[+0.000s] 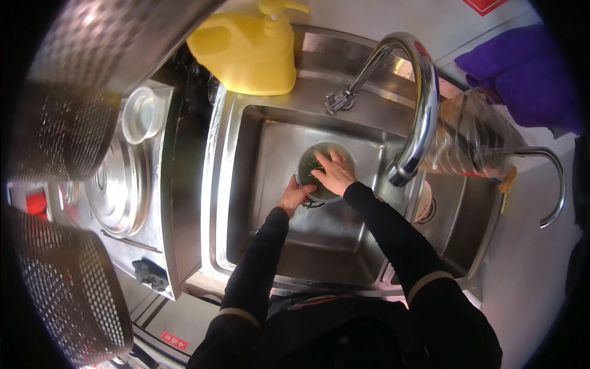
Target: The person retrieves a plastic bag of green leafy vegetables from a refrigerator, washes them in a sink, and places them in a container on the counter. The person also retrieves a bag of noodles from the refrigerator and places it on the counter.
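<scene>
A round container (302, 156) with a pale rim stands in the larger basin of a stainless steel sink (279, 145), over the drain. Dark green bits, perhaps chopped herbs in liquid, show inside it; I cannot tell exactly what they are. At the lower left side, my left hand (295, 197) grips the container, its thumb at the rim. My right hand (335, 173) reaches over the opening from the right with its fingers spread, and nothing is visibly held in it. Part of the contents is hidden beneath that hand.
A chrome faucet (426, 106) arches over the basin's right side. Behind the sink stands a yellow pump bottle (258, 55). Perforated metal vessels (73, 286) loom at left, near a metal lid (117, 193). A plastic-wrapped bundle (474, 133) and a purple cloth (530, 78) are at right.
</scene>
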Demonstrator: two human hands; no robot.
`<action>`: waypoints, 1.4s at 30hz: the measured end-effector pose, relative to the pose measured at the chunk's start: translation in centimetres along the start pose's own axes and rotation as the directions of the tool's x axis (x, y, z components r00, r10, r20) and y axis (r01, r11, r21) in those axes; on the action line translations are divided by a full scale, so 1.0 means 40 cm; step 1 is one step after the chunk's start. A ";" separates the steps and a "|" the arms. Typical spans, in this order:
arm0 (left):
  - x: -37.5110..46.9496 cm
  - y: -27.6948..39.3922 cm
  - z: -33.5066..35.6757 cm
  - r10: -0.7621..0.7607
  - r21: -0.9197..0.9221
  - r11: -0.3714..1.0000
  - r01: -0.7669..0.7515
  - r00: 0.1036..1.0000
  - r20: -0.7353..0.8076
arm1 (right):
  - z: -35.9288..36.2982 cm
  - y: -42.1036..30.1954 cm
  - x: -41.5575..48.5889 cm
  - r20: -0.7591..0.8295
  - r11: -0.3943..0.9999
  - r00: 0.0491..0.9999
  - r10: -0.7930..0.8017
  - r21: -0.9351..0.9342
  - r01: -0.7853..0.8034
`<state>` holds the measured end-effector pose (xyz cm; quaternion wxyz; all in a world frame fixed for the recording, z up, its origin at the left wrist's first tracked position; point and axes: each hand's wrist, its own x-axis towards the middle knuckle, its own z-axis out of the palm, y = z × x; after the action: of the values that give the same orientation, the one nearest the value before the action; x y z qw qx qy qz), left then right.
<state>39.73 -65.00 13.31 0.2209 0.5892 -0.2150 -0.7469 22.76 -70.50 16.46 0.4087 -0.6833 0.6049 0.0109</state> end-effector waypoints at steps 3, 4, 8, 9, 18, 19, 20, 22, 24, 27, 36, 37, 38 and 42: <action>0.080 -0.058 -0.013 -0.016 -0.124 0.992 0.019 0.999 0.028 | 0.013 0.006 0.003 0.001 1.000 1.000 0.019 0.009 -0.019; 0.093 -0.079 -0.023 -0.025 -0.142 0.989 0.031 0.999 0.039 | 0.017 0.008 0.003 -0.015 0.997 1.000 -0.002 0.078 0.004; 0.112 -0.118 -0.060 0.384 0.619 0.611 -0.492 0.869 0.312 | 0.034 0.026 0.009 -0.038 0.988 0.999 0.007 0.153 -0.001; 0.114 -0.122 -0.054 0.370 0.694 0.513 -0.505 0.860 0.351 | 0.044 0.029 0.011 -0.022 0.991 0.999 0.036 0.133 -0.032; 0.110 -0.199 -0.023 0.358 0.085 0.932 -0.354 0.933 -0.041 | 0.102 0.030 0.014 -0.007 0.902 1.000 -0.005 0.432 0.008; 0.103 -0.197 -0.027 0.454 0.095 0.888 -0.449 0.890 -0.040 | 0.092 0.024 0.005 -0.052 0.920 0.994 -0.095 0.377 0.107; 0.089 -0.190 -0.022 0.356 -0.128 0.921 -0.369 0.928 -0.113 | 0.090 0.000 -0.004 -0.077 0.926 0.994 -0.084 0.361 0.106; 0.039 -0.145 -0.026 0.388 -0.033 0.920 -0.391 0.918 -0.081 | 0.075 -0.040 -0.022 -0.008 0.930 1.000 -0.029 0.366 0.030; -0.041 -0.078 -0.015 0.353 -0.144 0.916 -0.375 0.922 -0.157 | 0.066 -0.081 -0.038 -0.068 0.933 0.986 -0.154 0.319 0.168; -0.167 0.042 0.014 0.119 -0.463 0.862 -0.208 0.970 -0.214 | 0.073 -0.141 -0.064 -0.241 0.851 0.964 -0.110 0.479 0.217; -0.423 0.223 0.041 0.315 -0.095 0.930 -0.355 0.902 -0.295 | 0.035 -0.291 -0.149 -0.148 0.414 0.958 -0.246 0.877 0.242; -0.437 0.230 0.043 0.326 -0.067 0.929 -0.363 0.892 -0.313 | 0.023 -0.306 -0.160 -0.050 0.262 0.981 -0.185 0.960 0.099; -0.449 0.233 0.044 0.360 -0.015 0.923 -0.386 0.873 -0.329 | 0.013 -0.321 -0.173 0.008 0.161 0.989 -0.146 0.987 0.016; -0.470 0.239 0.033 0.480 0.162 0.878 -0.451 0.822 -0.307 | -0.025 -0.360 -0.227 0.092 -0.098 0.976 -0.197 0.989 -0.113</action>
<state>43.09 -61.70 33.91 0.4054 0.6465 -0.3417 -0.5485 31.88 -64.58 29.59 0.8406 -0.1686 0.3449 -0.3820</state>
